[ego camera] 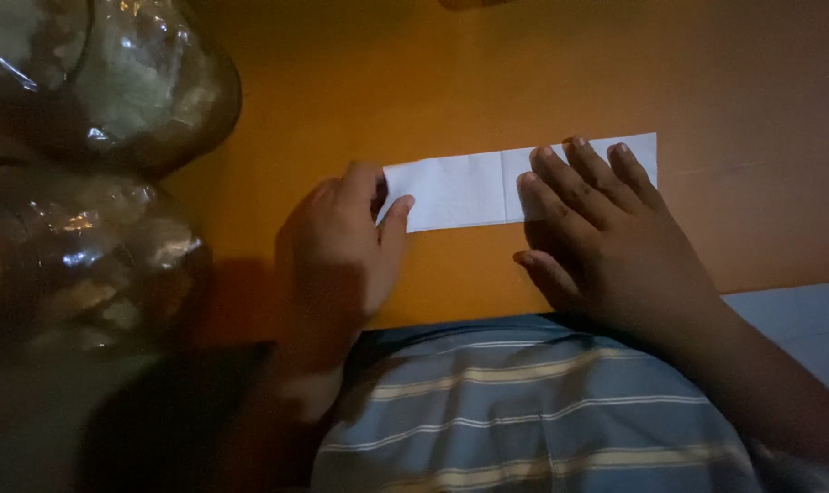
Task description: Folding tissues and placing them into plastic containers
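A long white strip of folded paper [460,187] lies flat on an orange table [524,82], with a crease near its middle. My left hand [337,251] pinches the strip's left end between thumb and curled fingers. My right hand [606,237] lies flat on the strip's right part, fingers spread and pressing down. The far right end of the paper shows beyond the fingertips.
Clear plastic bags [113,82] with pale contents are piled at the left, and more shiny wrapping [85,256] sits below them. My blue striped garment [533,411] fills the bottom centre. A pale blue surface [798,319] borders the table at the right.
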